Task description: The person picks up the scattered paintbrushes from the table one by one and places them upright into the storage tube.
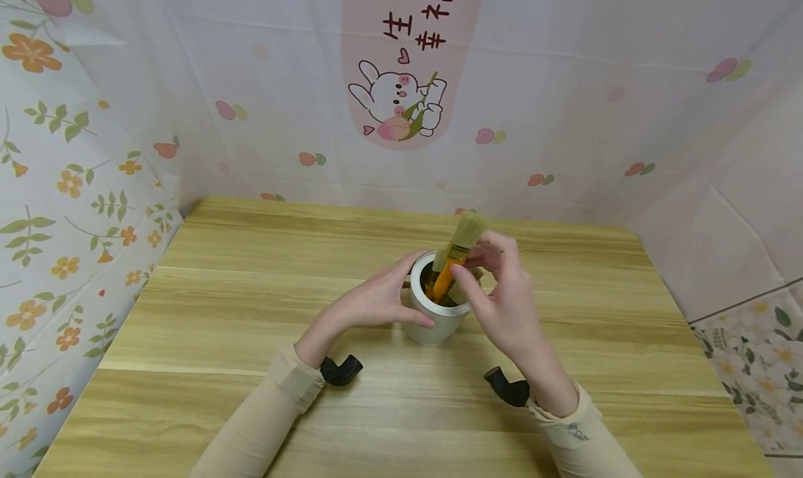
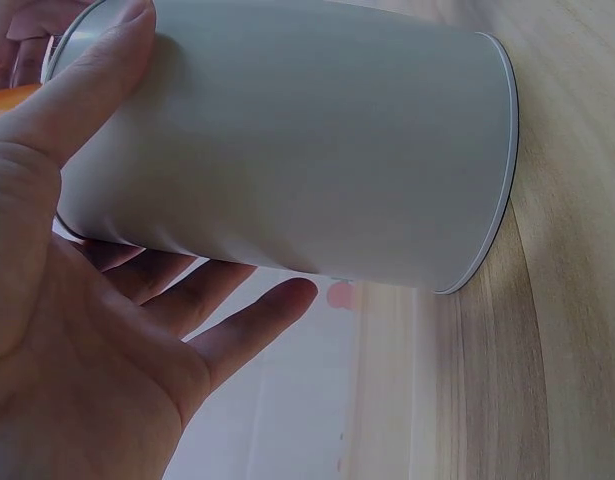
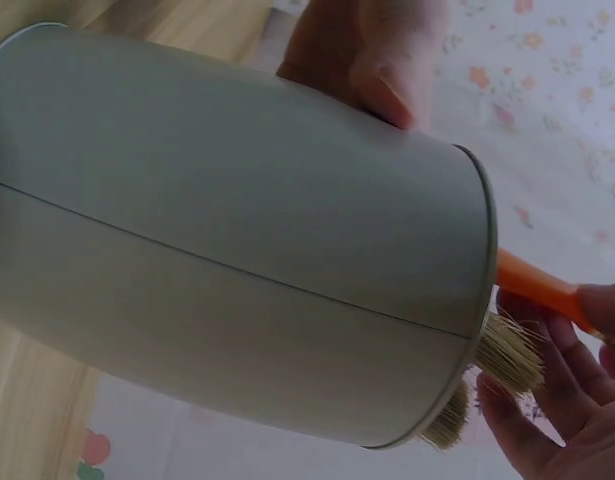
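A pale grey-white can [image 1: 431, 333] stands upright on the table, with several brushes inside it. My left hand [image 1: 375, 301] holds the can around its side near the top, thumb on the near side and fingers on the far side. Between thumb and fingers, my right hand [image 1: 507, 302] pinches a paintbrush [image 1: 444, 277] with an orange handle and pale bristles pointing up. Its handle's lower end is inside the can, hidden by the wall. Bristles of other brushes [image 3: 509, 355] stick out past the rim in the right wrist view.
The wood-grain table [image 1: 251, 290] extends around the can. Behind it hangs a white printed cloth [image 1: 263, 67], with a flowered cloth [image 1: 56, 206] at the left. A black curved piece [image 1: 341, 371] sits at the left wrist, and a similar black piece [image 1: 505, 386] at the right.
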Action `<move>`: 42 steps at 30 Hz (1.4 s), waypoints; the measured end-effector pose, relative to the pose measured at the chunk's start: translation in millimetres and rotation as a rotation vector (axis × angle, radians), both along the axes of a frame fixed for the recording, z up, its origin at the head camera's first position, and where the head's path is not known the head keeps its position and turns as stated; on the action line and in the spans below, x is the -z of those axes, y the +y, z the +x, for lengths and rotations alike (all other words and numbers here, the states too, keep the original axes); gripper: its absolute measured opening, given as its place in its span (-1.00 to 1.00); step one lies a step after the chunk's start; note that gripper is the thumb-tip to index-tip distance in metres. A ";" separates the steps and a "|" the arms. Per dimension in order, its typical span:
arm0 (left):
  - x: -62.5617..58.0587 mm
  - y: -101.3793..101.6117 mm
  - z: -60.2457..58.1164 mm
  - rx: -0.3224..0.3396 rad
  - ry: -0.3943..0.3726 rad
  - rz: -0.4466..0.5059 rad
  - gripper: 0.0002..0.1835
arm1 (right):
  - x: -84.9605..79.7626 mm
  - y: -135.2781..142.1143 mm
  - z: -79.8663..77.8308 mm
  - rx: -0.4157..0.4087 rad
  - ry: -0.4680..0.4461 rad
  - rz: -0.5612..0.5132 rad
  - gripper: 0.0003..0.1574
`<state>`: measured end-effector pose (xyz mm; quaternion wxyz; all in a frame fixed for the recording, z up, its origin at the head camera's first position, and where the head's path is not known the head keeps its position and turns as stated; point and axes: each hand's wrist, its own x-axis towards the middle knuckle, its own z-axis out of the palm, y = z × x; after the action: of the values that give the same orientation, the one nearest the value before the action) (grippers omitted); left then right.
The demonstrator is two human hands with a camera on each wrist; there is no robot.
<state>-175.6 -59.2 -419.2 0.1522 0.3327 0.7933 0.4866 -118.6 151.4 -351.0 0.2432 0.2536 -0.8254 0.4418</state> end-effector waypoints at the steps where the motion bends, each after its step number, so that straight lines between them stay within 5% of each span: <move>1: -0.5 0.3 0.5 0.000 -0.004 -0.001 0.15 | 1.5 -0.2 0.0 0.002 0.005 0.034 -0.37; 13: -4.8 0.6 3.8 -0.013 -0.045 -0.021 0.14 | 6.9 -2.2 0.1 -0.011 -0.042 0.112 -0.49; 42: 2.8 -3.3 5.1 -0.101 -0.040 -0.042 0.20 | -8.8 20.4 1.4 0.051 0.027 0.056 -0.51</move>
<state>-170.5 -62.5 -422.0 0.1501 0.2793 0.8159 0.4835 -117.2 171.8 -342.2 0.2583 0.2454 -0.8403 0.4086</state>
